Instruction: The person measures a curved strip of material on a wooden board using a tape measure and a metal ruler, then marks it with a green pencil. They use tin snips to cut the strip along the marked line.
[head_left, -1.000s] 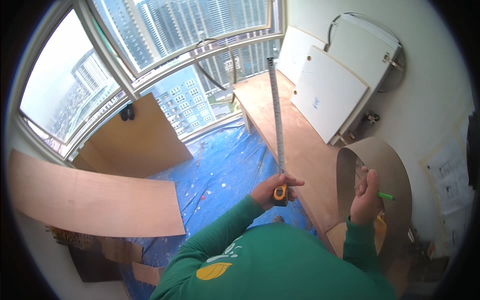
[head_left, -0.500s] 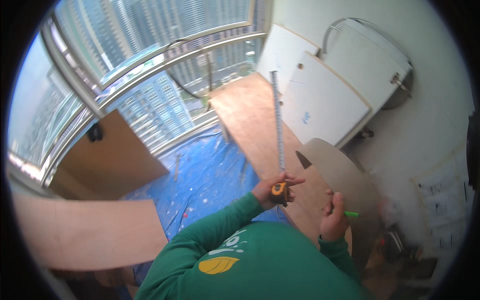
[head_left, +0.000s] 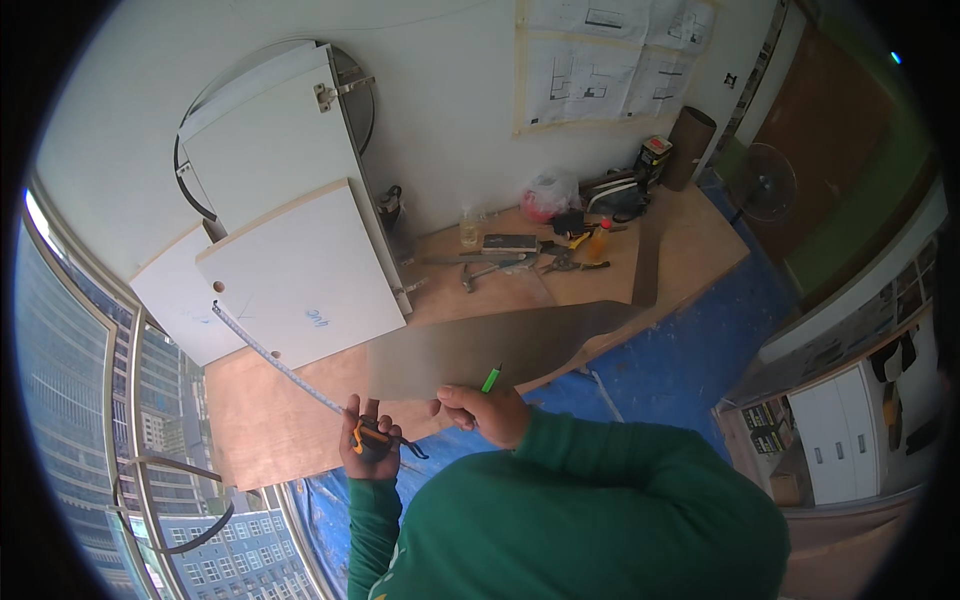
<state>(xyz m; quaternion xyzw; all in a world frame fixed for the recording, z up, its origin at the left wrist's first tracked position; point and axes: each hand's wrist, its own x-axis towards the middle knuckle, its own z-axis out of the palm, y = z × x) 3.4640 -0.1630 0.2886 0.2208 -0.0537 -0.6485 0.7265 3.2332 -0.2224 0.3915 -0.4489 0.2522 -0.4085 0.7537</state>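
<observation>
My left hand is closed around an orange-and-black tape measure. Its pale blade runs out toward the far left, over the plywood table and up in front of the white panels. A green pencil sticks up from my right hand, whose fingers are curled round it. That hand is beside the near edge of a thin grey-brown sheet lying on the plywood tabletop. Whether my right fingers touch the sheet, I cannot tell.
White cabinet-door panels with hinges lean against the wall. Farther right on the table are a hammer, pliers, an orange bottle and a brown roll. Blue sheeting covers the floor; a fan stands beyond.
My view has swung right, from the windows to the wall and the tool-strewn table end. The tape is still extended in my left hand, and the pencil is still in my right.
</observation>
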